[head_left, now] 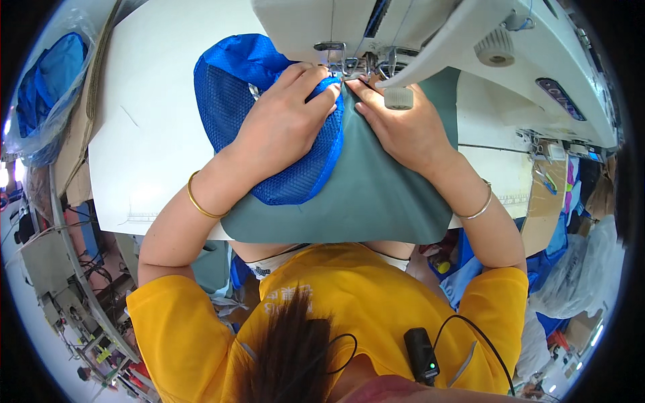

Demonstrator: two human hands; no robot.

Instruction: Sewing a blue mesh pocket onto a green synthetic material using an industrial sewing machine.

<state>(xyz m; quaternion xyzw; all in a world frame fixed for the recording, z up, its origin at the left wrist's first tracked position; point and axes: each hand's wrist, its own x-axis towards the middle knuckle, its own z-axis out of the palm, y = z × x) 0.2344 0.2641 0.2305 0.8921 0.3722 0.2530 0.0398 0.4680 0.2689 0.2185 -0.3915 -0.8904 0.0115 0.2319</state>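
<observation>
My left hand [285, 111] is closed on a blue mesh fabric piece [282, 176] with a smooth blue border, its fingertips close to the sewing machine's presser foot [349, 66]. Under and beside that piece spreads a grey-green fabric sheet [376, 201], draping over the table's near edge. My right hand [406, 127] lies on this sheet, fingers stretched toward the presser foot and thumb apart from the index finger. A white knob and guard on the machine cover part of its fingers. The two fabrics meet between my hands; the exact stitch point is too small to make out.
The white sewing machine [537, 60] overhangs the far right of the white table [148, 148]. Cardboard [79, 114] and a clear bag with blue fabric [50, 87] stand left. Clear plastic bags [581, 272] sit at lower right. Threads run down to the needle area.
</observation>
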